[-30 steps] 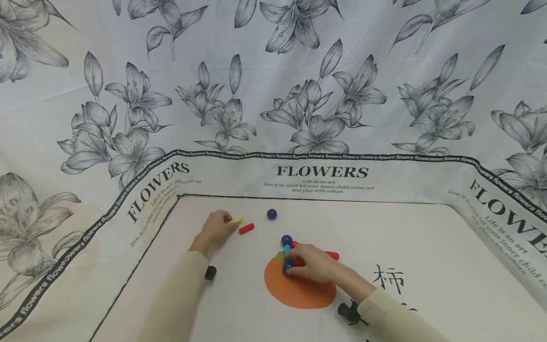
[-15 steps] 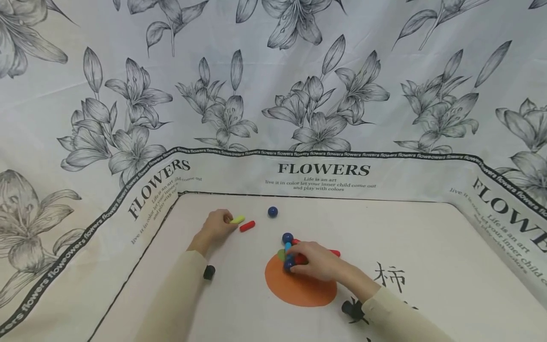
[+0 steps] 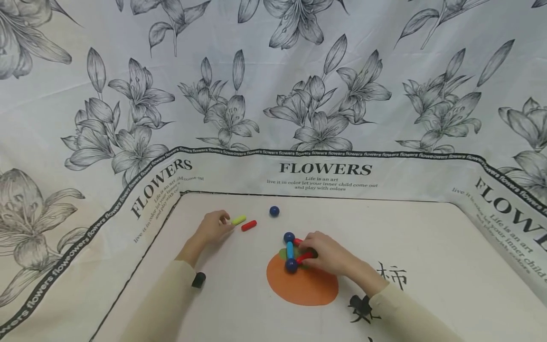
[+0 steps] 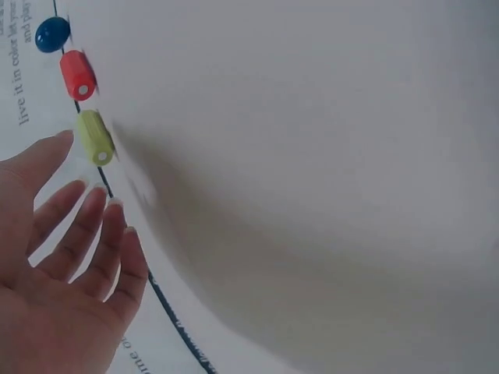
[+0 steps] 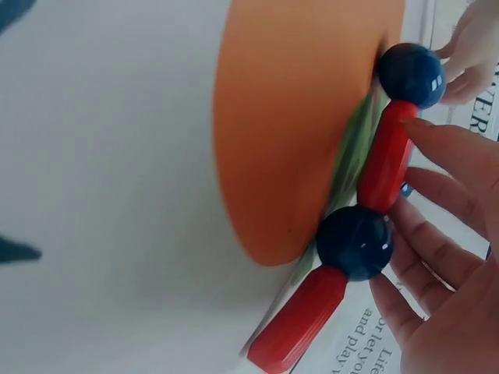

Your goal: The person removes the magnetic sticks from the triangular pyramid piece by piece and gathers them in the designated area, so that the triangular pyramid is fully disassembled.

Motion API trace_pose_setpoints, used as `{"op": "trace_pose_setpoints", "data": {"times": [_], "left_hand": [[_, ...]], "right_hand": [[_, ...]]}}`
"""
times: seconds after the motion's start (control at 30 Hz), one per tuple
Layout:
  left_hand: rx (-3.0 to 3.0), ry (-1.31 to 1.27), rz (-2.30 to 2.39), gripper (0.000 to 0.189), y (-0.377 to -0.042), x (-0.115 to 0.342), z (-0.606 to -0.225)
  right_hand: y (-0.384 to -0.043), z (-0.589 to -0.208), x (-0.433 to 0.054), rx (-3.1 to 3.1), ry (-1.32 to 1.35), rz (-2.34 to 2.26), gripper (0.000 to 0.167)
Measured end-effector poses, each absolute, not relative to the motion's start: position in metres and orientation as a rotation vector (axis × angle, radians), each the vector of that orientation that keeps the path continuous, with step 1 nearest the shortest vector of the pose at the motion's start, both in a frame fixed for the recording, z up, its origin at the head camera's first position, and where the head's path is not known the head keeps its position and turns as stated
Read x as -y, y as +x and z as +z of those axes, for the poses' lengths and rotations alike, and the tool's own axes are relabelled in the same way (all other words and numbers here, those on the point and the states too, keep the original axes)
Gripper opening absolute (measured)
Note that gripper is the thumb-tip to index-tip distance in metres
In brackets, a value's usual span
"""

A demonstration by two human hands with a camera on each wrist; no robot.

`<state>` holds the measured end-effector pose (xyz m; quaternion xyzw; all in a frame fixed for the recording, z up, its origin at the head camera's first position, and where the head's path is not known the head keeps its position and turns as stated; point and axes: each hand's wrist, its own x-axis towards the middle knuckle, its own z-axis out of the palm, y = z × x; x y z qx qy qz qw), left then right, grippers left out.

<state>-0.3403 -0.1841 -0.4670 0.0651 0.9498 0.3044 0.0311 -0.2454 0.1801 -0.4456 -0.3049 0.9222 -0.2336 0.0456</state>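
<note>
My right hand (image 3: 326, 251) holds a construction of magnetic rods and balls by a red magnetic rod (image 5: 386, 156), with its thumb on the rod and fingers behind. That rod joins two dark blue balls, the near-left ball (image 3: 291, 265) and another ball (image 5: 355, 243) that the hand hides from the head view. A second red rod (image 5: 298, 319) extends from the latter. A light blue rod (image 3: 290, 251) links the near-left ball to a far ball (image 3: 288, 237). My left hand (image 3: 213, 226) has its fingers loosely bent beside a yellow-green rod (image 4: 95, 138), apart from it.
A loose red rod (image 3: 249, 225) and a loose dark blue ball (image 3: 274, 211) lie near the yellow-green rod. The white tabletop cloth (image 3: 239, 294) bears an orange persimmon print (image 3: 301, 289) under the construction and black characters (image 3: 392, 275). Flower-printed fabric (image 3: 325, 118) rises behind.
My right fingers have shifted from the light blue rod and near-left ball rightward to the red rods. My left fingers have let go of the yellow-green rod and drawn slightly back.
</note>
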Motion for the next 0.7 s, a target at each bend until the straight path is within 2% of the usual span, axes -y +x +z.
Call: {"op": "trace_pose_setpoints", "data": {"times": [0.3, 0.57, 0.7], "left_hand": [[-2.973, 0.381, 0.987, 0.032, -0.322, 0.171, -0.461], [-2.860, 0.590, 1.028, 0.021, -0.302, 0.134, -0.461], [-2.699, 0.754, 0.976, 0.024, -0.292, 0.114, -0.462]], "right_hand": [[-0.250, -0.450, -0.175, -2.867, -0.978, -0.637, 0.017], [-0.248, -0.452, -0.169, -2.933, -0.956, -0.563, 0.016], [-0.246, -0.450, -0.168, -2.958, -0.956, -0.565, 0.016]]}}
